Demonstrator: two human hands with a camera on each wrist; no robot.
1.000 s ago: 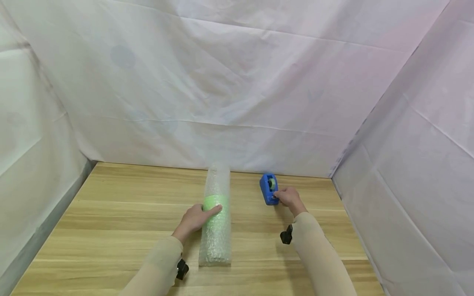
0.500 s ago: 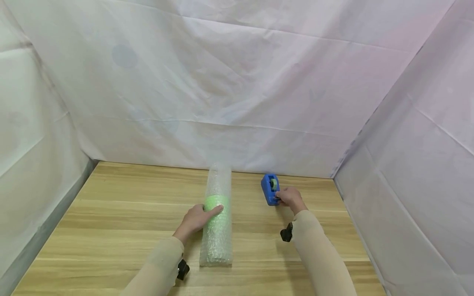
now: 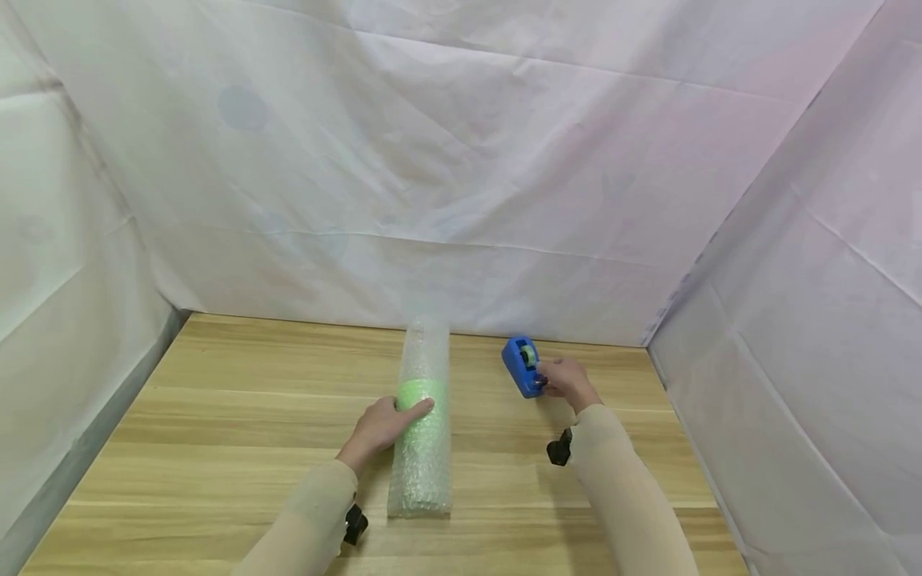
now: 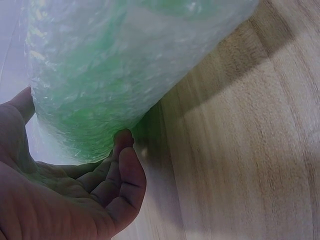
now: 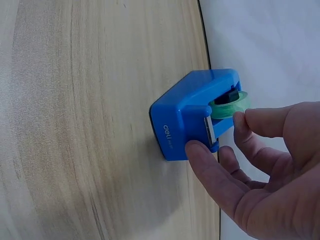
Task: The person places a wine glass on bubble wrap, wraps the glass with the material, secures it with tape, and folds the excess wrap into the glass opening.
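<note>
Vs. 0.5 s prior, the blue tape dispenser (image 5: 175, 115) has swivelled slightly on the surface (image 3: 252, 400), far end to the L; the bubble-wrap roll (image 3: 420, 480) hasn't moved. Qty: 2 hands, 1 bubble-wrap roll, 1 dispenser w/ 1 green tape roll (image 5: 235, 106). L hand (image 3: 378, 424) grips the bubble-wrap roll mid-length, thumb on top; R hand (image 3: 569, 382) pinches at the tape roll's edge, R of the wrap.
</note>
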